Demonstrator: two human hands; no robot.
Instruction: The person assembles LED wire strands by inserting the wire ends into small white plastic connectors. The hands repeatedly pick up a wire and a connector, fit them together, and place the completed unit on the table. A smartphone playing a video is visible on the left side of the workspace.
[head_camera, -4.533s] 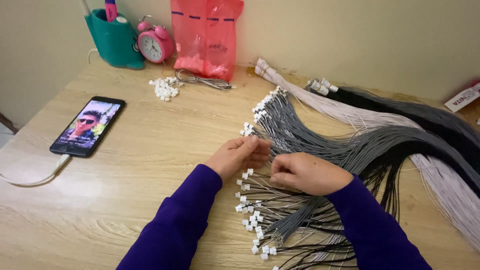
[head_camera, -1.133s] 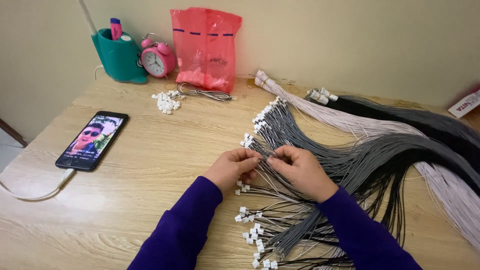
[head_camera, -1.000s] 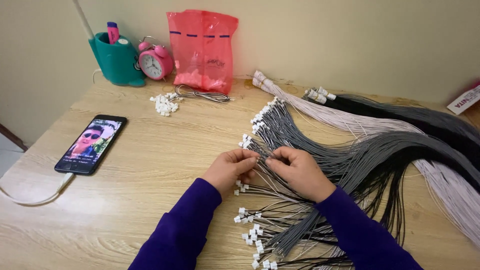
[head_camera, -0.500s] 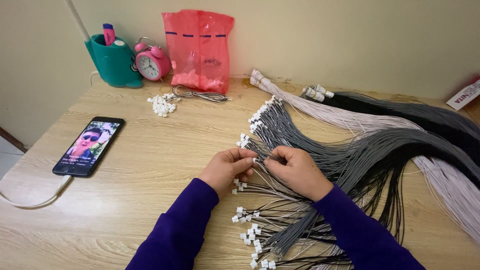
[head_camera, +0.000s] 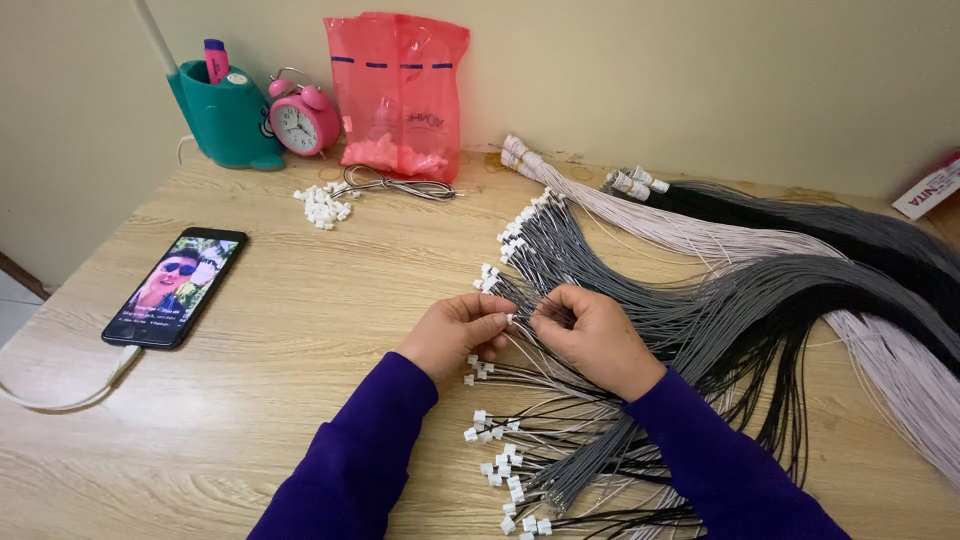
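So I had both hands meeting right over the grey wire bundle (head_camera: 640, 300). My left hand (head_camera: 455, 335) was pinched nearly shut on a little white connector (head_camera: 509, 320), and my right hand (head_camera: 590, 335) was curled tight around the wire feeding it. The connector sat between my fingertips, the wire's long axis running off to my right, with loose finished ones (head_camera: 500, 470) just below my wrists.

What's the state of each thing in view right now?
left hand: pinching a white connector
right hand: pinching a wire end
grey wire bundle: fanned out on table
phone: screen lit, cable attached
pink bag: upright against wall
loose connectors: piled
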